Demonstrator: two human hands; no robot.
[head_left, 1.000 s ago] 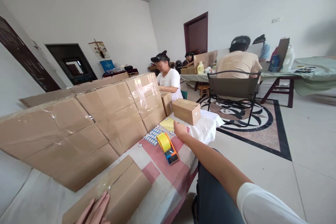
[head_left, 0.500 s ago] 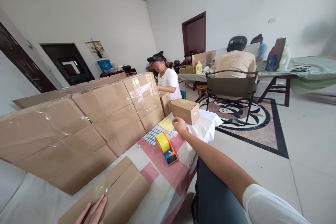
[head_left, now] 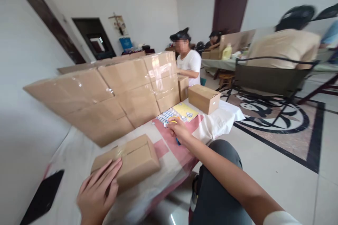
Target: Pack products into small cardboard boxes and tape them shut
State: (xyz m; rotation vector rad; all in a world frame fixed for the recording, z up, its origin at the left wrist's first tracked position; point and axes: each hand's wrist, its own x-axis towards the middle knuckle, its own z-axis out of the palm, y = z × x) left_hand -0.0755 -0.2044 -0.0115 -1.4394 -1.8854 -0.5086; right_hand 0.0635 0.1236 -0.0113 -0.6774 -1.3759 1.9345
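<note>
Here, the left hand [head_left: 100, 186] lay palm-down at the lower left of the frame, its fingers stretched out nearly side by side, tips resting on the taped top of a cardboard box [head_left: 137, 161] and gripping nothing. The right arm slanted up from the lower right corner to mid-frame, where the right hand [head_left: 176, 130] curled over a tape dispenser [head_left: 177, 142], hiding most of it; I could not tell whether the fingers were clamped on it. The dispenser was at the frame's centre, over the pink part of the cloth-covered desk [head_left: 161, 148], near a yellow sheet [head_left: 185, 110]. Right of centre, another carton [head_left: 202, 98] bore a white label [head_left: 214, 102], too small to read.
</note>
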